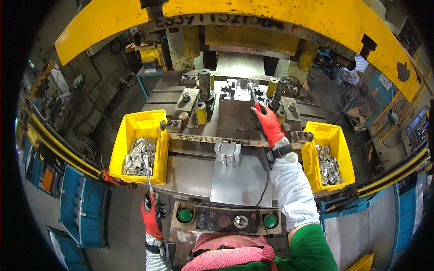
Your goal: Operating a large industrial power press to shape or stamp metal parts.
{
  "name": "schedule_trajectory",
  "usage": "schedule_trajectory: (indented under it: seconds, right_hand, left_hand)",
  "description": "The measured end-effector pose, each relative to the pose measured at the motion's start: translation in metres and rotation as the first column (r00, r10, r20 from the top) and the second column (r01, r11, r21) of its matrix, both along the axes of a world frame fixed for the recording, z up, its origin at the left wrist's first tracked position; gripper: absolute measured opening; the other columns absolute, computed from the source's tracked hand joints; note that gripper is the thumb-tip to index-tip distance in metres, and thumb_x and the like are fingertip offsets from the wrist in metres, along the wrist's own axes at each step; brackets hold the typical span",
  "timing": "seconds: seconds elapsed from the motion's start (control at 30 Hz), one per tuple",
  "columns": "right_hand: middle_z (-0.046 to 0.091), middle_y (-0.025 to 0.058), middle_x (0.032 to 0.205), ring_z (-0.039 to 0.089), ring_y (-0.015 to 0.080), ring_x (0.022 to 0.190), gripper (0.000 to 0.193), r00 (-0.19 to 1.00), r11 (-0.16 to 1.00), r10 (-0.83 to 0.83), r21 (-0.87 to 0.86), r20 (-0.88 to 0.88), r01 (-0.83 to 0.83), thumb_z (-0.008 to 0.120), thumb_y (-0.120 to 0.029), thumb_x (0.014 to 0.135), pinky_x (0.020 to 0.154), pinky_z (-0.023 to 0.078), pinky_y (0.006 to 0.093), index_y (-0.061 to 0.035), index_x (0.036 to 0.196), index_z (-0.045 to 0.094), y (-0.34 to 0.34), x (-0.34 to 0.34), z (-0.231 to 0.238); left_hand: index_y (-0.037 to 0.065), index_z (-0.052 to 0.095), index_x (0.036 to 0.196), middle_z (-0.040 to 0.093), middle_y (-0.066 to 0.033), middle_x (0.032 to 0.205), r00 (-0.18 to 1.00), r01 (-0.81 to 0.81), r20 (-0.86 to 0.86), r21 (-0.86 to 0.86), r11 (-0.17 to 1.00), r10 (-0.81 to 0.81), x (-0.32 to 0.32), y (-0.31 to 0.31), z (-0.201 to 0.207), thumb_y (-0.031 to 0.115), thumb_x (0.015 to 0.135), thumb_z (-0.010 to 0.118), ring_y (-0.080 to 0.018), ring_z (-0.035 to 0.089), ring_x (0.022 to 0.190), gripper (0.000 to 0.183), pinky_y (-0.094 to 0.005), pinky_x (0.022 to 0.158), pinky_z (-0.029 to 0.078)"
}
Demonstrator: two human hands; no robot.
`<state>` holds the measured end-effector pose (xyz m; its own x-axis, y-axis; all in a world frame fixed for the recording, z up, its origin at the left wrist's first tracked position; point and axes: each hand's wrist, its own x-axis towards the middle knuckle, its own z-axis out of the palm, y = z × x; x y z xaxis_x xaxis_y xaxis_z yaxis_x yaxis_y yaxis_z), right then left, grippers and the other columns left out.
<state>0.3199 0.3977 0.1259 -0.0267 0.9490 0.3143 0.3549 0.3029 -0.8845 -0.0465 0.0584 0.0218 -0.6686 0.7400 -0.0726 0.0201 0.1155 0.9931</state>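
Observation:
My left hand [153, 214], in a red and black glove, is closed round a slim metal rod tool [148, 174]. The tool's rounded tip lies over the small metal parts [139, 158] in the left yellow bin [118, 156]. My right hand [269, 123], gloved the same way, reaches into the press and grips a second slim metal rod tool [252, 93]. That tool's far end is at the bright lower die [239, 90]; whether it touches a part there cannot be made out. A stack of metal blanks [228, 153] stands on the bed between my hands.
Die guide posts [205, 86] and yellow cylinders [201, 113] rise around the die. The yellow upper beam [271, 10] arches overhead. Another yellow bin [346, 156] of parts sits at right. A control panel [226, 220] with green buttons is nearest me. A dark cable [263, 194] hangs beside my right wrist.

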Motion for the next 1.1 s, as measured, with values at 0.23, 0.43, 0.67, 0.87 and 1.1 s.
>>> schedule_trajectory:
  seconds: [0.23, 0.43, 0.67, 0.87, 1.1]
  right_hand:
    - [0.060, 0.0006, 0.090, 0.052, 0.0077, 0.078, 0.032, 0.978, 0.982, 0.139, -0.105, -0.157, -0.157, 0.057, -0.021, 0.078, 0.071, 0.040, 0.0226, -0.0038, 0.105, 0.055, 0.016, 0.003, -0.019]
    - [0.059, 0.0000, 0.084, 0.050, 0.0061, 0.074, 0.034, 0.947, 0.921, 0.235, -0.262, -0.220, -0.289, 0.060, -0.025, 0.077, 0.068, 0.039, 0.0209, -0.0032, 0.102, 0.056, 0.015, 0.034, 0.017]
    - [0.055, 0.0032, 0.060, 0.049, 0.0110, 0.045, 0.028, 0.899, 0.802, 0.200, -0.462, -0.388, -0.378, 0.061, -0.034, 0.075, 0.038, 0.038, 0.0257, -0.0079, 0.084, 0.059, 0.013, 0.037, 0.050]
    - [0.057, 0.0002, 0.077, 0.049, 0.0074, 0.066, 0.034, 0.875, 0.884, 0.235, -0.281, -0.423, -0.373, 0.055, -0.028, 0.080, 0.060, 0.040, 0.0225, -0.0021, 0.101, 0.056, 0.029, 0.017, 0.001]
    - [0.060, 0.0063, 0.083, 0.051, 0.0119, 0.073, 0.032, 0.969, 0.982, 0.072, -0.155, -0.237, -0.111, 0.054, -0.026, 0.080, 0.069, 0.039, 0.0256, -0.0023, 0.102, 0.054, 0.011, -0.024, -0.023]
  left_hand:
    - [0.011, 0.049, 0.097, 0.052, -0.0048, 0.061, 0.966, -0.142, 0.198, -0.132, 0.981, 0.166, 0.039, -0.028, 0.057, 0.027, 0.078, 0.057, -0.0082, 0.043, 0.037, 0.026, -0.0211, 0.033, 0.031]
    - [0.011, 0.049, 0.094, 0.053, -0.0052, 0.060, 0.974, -0.108, 0.187, -0.100, 0.989, 0.125, 0.036, -0.026, 0.050, 0.027, 0.078, 0.057, -0.0085, 0.043, 0.036, 0.024, -0.0214, 0.032, 0.031]
    - [0.009, 0.052, 0.092, 0.049, -0.0020, 0.057, 0.981, -0.096, 0.157, -0.102, 0.990, 0.112, 0.046, -0.025, 0.049, 0.027, 0.080, 0.056, -0.0058, 0.040, 0.037, 0.022, -0.0196, 0.033, 0.030]
    - [0.009, 0.051, 0.095, 0.050, -0.0031, 0.058, 0.969, -0.186, 0.138, -0.143, 0.972, 0.205, 0.048, -0.042, 0.050, 0.029, 0.080, 0.056, -0.0070, 0.041, 0.036, 0.025, -0.0204, 0.033, 0.032]
    - [0.010, 0.050, 0.099, 0.052, -0.0052, 0.059, 0.956, -0.207, 0.167, -0.192, 0.959, 0.240, 0.038, -0.049, 0.037, 0.029, 0.079, 0.056, -0.0090, 0.042, 0.036, 0.029, -0.0213, 0.032, 0.032]
